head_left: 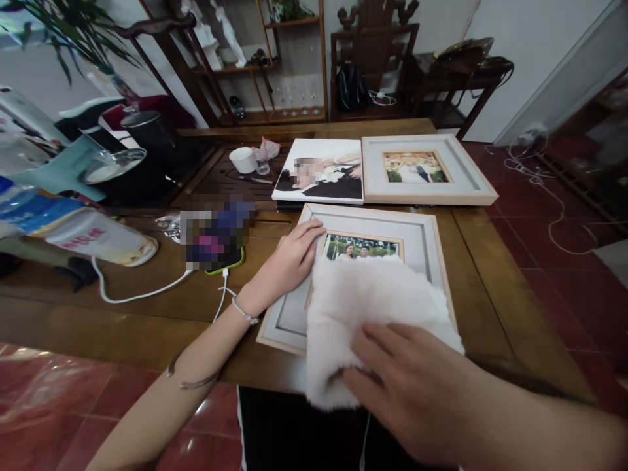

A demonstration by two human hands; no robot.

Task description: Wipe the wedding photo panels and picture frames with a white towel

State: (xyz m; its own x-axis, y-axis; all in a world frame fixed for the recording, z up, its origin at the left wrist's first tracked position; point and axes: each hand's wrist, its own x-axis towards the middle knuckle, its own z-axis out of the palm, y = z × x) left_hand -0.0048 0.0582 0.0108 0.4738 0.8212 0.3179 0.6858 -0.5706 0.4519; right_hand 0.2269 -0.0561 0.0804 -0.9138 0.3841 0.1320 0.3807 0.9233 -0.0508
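A framed photograph [426, 242] with a pale wooden rim lies flat on the wooden table [490, 275] in front of me. My left hand [289, 258] rests on its left edge, fingers curled over the rim and pressing it down. A white fluffy cloth [363, 307] covers the lower half of the frame. My right hand [417, 386] lies on the cloth's near end, fingers pressed together on it.
Farther back lie a second framed photo [426, 170] and an unframed canvas print [321, 170]. A phone [220, 252] on a white charging cable, a white cup [243, 159] and a lying plastic bottle [93, 235] sit to the left. Shelves and chairs stand behind.
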